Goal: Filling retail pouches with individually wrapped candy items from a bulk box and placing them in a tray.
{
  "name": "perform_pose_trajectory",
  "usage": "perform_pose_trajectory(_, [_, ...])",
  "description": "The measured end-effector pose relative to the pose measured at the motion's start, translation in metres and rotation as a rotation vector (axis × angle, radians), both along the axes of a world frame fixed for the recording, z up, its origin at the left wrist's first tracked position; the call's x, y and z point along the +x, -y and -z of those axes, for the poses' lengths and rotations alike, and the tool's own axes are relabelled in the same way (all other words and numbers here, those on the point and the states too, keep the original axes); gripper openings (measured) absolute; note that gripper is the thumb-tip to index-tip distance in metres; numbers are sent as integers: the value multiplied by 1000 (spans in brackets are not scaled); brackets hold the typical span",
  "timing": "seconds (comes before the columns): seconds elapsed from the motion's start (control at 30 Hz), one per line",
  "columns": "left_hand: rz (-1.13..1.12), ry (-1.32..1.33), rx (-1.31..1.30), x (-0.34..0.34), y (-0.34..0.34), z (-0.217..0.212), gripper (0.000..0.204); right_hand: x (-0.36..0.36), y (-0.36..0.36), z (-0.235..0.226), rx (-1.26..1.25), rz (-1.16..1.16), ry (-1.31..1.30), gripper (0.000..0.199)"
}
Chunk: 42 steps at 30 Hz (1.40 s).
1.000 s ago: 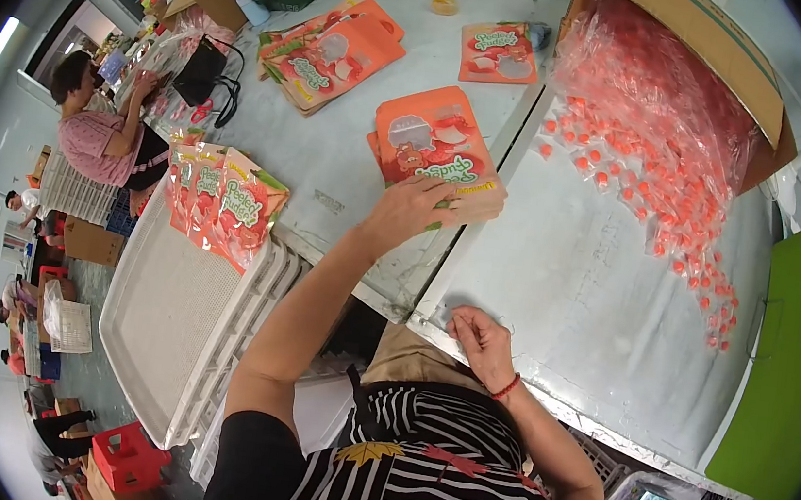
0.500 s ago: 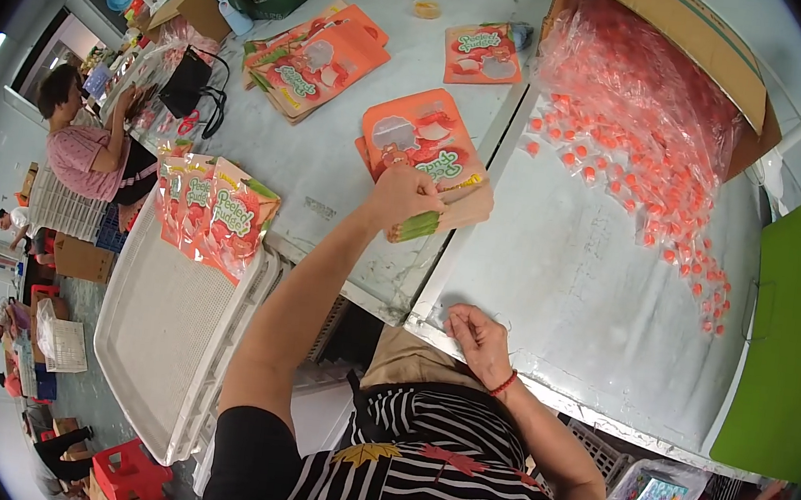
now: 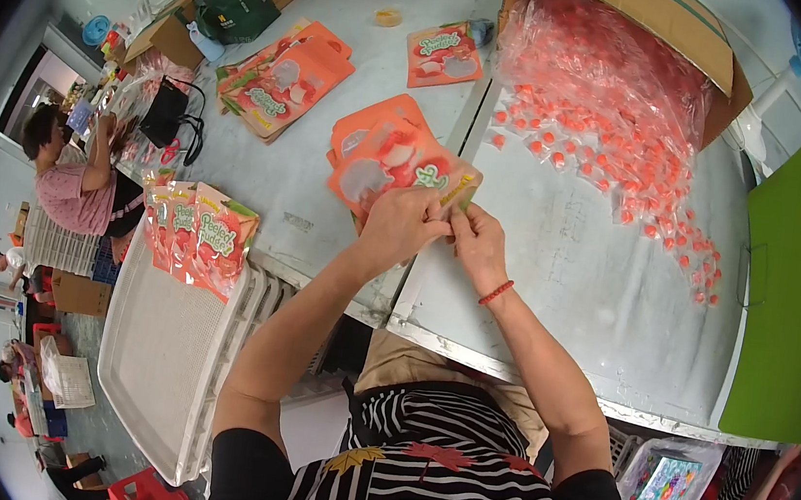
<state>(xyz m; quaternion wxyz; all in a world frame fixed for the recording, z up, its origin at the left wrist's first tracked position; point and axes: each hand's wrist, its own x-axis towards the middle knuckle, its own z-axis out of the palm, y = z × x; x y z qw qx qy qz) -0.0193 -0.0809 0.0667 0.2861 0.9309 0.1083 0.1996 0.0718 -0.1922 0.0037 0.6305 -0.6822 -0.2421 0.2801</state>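
Observation:
Above the table's front part, my left hand [image 3: 401,223] pinches the end of a flat orange pouch [image 3: 400,157] printed with fruit. At the pouch's nearest corner, my right hand [image 3: 479,247], with a red bracelet at its wrist, has its fingers closed on the same end. The pouch lies tilted over a small stack of like pouches [image 3: 388,110], hiding part of it. To the right of my hands, small clear-wrapped orange-red sweets [image 3: 567,150] spill across the table from a plastic-lined carton [image 3: 732,119].
A thicker pouch stack [image 3: 291,82] and a single pouch [image 3: 445,57] lie farther back. Filled-looking pouches [image 3: 218,241] rest on stacked white trays [image 3: 155,351] at left. A green board [image 3: 797,282] stands at right. A co-worker [image 3: 77,167] sits at far left.
My left hand has lifted a pouch from the stack and drawn it slightly nearer. My right hand has risen from the table edge to meet the left at the pouch's end. The view has shifted.

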Motion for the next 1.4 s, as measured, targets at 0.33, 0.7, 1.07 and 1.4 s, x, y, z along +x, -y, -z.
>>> perform_pose_trajectory(0.33, [-153,28,414,18,55,17,19,-5,41,-8,-30,346,461,15])
perform_pose_trajectory(0.7, [152,111,144,25,127,61,52,32,127,9,223,-116,-848,15])
perform_pose_trajectory(1.07, [344,72,66,16,161,38,62,34,154,12,497,-113,-1171,31])
perform_pose_trajectory(1.4, [626,-228,272,13,134,34,119,24,153,32,357,-373,-778,40])
